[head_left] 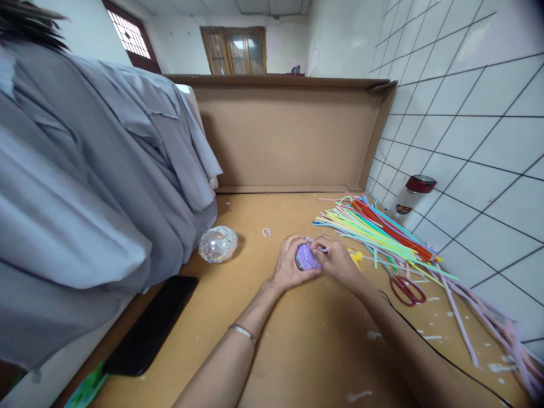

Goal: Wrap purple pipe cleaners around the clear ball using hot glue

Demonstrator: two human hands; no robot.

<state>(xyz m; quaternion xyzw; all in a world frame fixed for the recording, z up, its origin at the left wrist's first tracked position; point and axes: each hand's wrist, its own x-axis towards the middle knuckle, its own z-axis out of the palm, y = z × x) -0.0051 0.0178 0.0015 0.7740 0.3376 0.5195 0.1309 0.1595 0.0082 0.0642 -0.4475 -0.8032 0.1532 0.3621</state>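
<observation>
My left hand is wrapped round a small rounded piece covered in rows of purple pipe cleaner, holding it just above the table. A dark or clear patch shows at its lower left edge; the rest of its body is hidden by my fingers. My right hand pinches a short purple pipe cleaner end against the right side of the piece. Close to my right wrist lies a yellow glue gun, partly hidden. A curled pale pink pipe cleaner bit rests beyond my left hand.
A clear faceted ball sits left, near a black phone. Right are bundled coloured pipe cleaners, red-handled scissors, a black cord and a red-lidded jar. Cardboard stands behind; grey cloth hangs left.
</observation>
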